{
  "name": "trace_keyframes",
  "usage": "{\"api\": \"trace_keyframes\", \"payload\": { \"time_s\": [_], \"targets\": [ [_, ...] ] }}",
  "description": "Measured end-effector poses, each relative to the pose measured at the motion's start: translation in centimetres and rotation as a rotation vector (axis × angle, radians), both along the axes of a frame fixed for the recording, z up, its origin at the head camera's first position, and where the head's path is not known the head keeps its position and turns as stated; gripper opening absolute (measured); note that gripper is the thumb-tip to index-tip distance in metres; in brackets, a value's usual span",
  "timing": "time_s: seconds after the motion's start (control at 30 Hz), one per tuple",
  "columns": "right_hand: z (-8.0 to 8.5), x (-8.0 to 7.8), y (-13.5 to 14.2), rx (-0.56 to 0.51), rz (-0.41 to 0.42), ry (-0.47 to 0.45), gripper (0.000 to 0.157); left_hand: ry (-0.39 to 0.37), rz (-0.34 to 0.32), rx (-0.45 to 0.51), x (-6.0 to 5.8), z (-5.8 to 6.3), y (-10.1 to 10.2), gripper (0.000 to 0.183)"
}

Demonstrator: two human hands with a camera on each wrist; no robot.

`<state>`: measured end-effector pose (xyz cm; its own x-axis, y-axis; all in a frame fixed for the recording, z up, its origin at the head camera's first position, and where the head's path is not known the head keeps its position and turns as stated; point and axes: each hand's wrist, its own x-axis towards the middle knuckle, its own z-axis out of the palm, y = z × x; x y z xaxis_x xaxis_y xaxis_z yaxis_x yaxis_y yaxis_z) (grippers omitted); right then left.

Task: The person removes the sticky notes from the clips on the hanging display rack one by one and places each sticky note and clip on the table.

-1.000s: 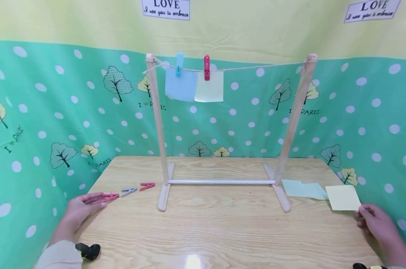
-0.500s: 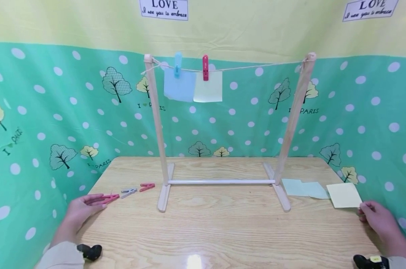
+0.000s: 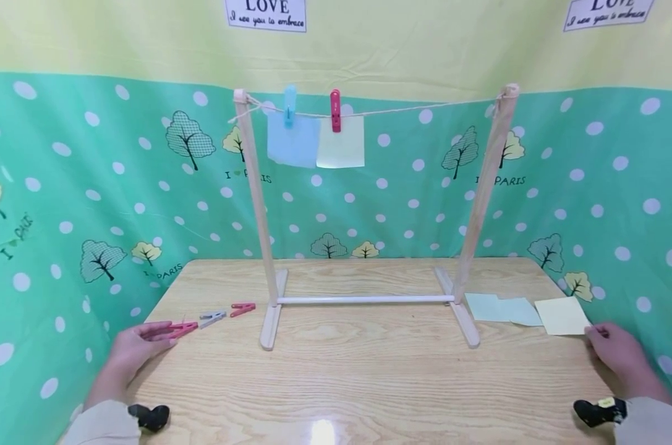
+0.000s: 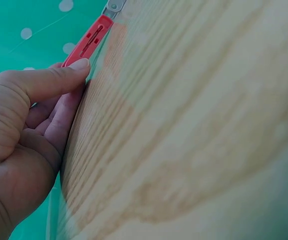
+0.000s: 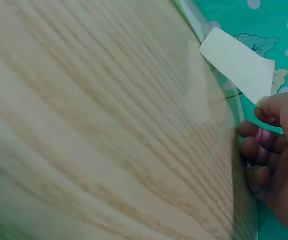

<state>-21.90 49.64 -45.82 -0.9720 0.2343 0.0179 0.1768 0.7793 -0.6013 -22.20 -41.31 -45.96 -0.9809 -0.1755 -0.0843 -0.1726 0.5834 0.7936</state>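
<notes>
At the table's left edge my left hand (image 3: pixel 135 350) pinches a red clothespin (image 4: pixel 90 40) between thumb and fingers. Just beyond it lie a grey clothespin (image 3: pixel 212 317) and another red clothespin (image 3: pixel 243 309). On the right side, my right hand (image 3: pixel 616 351) pinches a pale yellow paper square (image 5: pixel 241 62) by its near corner, thumb on top. The square is lifted at that corner in the right wrist view. Beside it lie light blue paper sheets (image 3: pixel 483 307). A blue sheet (image 3: pixel 293 143) and a cream sheet (image 3: pixel 341 145) hang from the string by a blue clothespin (image 3: pixel 289 108) and a red clothespin (image 3: pixel 336 111).
A wooden stand with a left post (image 3: pixel 256 198), a right post (image 3: pixel 486 198) and a white crossbar (image 3: pixel 363 300) stands mid-table. The string (image 3: pixel 419 109) spans the post tops. Patterned cloth (image 3: pixel 402 228) surrounds the wooden table (image 3: pixel 358 377) at the back and sides.
My right hand has shifted slightly up and inward to the left, bringing the yellow paper square with it. The left hand stays in place on the red clothespin.
</notes>
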Motion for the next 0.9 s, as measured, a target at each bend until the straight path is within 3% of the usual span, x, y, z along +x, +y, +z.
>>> {"api": "trace_keyframes", "payload": {
  "time_s": [0.37, 0.63, 0.9],
  "targets": [
    [-0.9, -0.1, -0.1, 0.161, -0.029, 0.012, 0.038, 0.008, 0.03, 0.001, -0.1, -0.5, 0.0, 0.076],
    [-1.1, -0.5, -0.2, 0.234, -0.054, -0.011, 0.026, 0.012, 0.023, 0.02, 0.1, -0.4, 0.2, 0.079],
    [-1.4, -0.6, -0.6, 0.249, -0.158, -0.058, 0.038, 0.008, 0.033, 0.016, 0.2, -0.6, 0.2, 0.078]
  ]
}}
